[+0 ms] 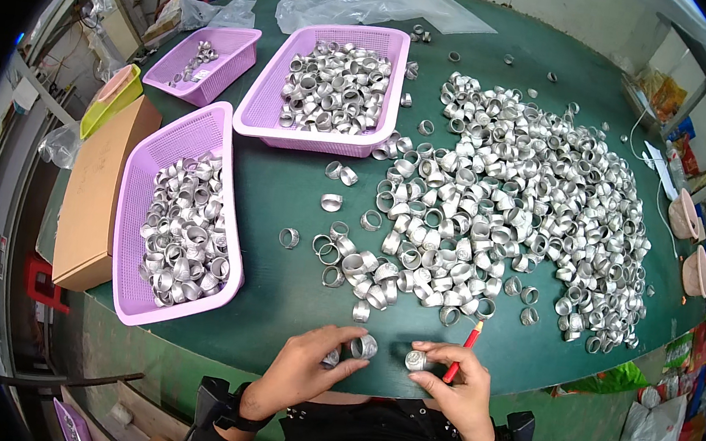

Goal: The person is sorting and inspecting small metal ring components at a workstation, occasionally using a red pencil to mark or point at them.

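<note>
The left hand [300, 370] pinches a wide metal ring [364, 347] between thumb and index finger, the opening closed to the ring's width; a second ring [331, 358] sits within the hand's curl. The right hand [466, 388] grips a third ring [415, 360] between thumb and fingers (a red pencil-like tool [463, 352] is retained in the same hand, yellow tip pointing away from the person). The hands are apart, at the near edge of the green table [296, 279]; ring-to-table contact cannot be determined. A large ring pile [535, 187] lies beyond the right hand. The near basket [133, 225] and large basket [318, 138], both purple, contain further rings.
</note>
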A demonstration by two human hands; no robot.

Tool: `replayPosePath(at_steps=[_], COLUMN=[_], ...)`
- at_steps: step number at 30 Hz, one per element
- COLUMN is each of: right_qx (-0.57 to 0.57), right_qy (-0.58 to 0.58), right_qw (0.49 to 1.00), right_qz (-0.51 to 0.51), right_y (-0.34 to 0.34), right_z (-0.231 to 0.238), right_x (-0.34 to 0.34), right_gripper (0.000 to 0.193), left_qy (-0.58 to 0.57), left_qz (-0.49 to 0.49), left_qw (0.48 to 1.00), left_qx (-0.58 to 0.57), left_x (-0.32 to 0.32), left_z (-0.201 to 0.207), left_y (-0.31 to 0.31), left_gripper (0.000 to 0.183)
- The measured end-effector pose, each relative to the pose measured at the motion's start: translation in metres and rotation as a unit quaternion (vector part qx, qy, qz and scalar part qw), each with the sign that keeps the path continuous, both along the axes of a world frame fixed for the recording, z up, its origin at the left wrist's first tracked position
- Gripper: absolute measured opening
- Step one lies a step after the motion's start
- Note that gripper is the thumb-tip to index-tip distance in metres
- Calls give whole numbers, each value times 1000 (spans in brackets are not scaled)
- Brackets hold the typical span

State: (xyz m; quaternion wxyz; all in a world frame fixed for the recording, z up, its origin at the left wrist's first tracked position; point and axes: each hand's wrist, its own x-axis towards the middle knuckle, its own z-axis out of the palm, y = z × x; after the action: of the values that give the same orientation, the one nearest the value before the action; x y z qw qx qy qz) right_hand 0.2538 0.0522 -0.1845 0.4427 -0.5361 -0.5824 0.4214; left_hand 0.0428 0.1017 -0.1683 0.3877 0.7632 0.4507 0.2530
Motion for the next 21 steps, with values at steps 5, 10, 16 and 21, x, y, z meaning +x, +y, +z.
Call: replayPosePath(at_steps=[5,10,16,21], right_qx=[12,44,14,-139], right_qy=[287,350,373,512], right_qw=[957,935,928,844], right_qz=[25,42,22,-81], right_y=[-7,-9,-12,-12], right_z=[9,9,9,17], right_x=[-18,-18,-22,-31], right_gripper=[31,32,33,28], left_qy=[-187,-262,-310,-485], left_qz=[-10,21,-2,-17], left_qw=[978,958,938,734], left_qx=[-95,-111,-158,-475], left_x=[10,19,19,19], left_z=[9,9,8,-3], left_y=[-20,-27,-28,-30], left_gripper=[39,38,39,45])
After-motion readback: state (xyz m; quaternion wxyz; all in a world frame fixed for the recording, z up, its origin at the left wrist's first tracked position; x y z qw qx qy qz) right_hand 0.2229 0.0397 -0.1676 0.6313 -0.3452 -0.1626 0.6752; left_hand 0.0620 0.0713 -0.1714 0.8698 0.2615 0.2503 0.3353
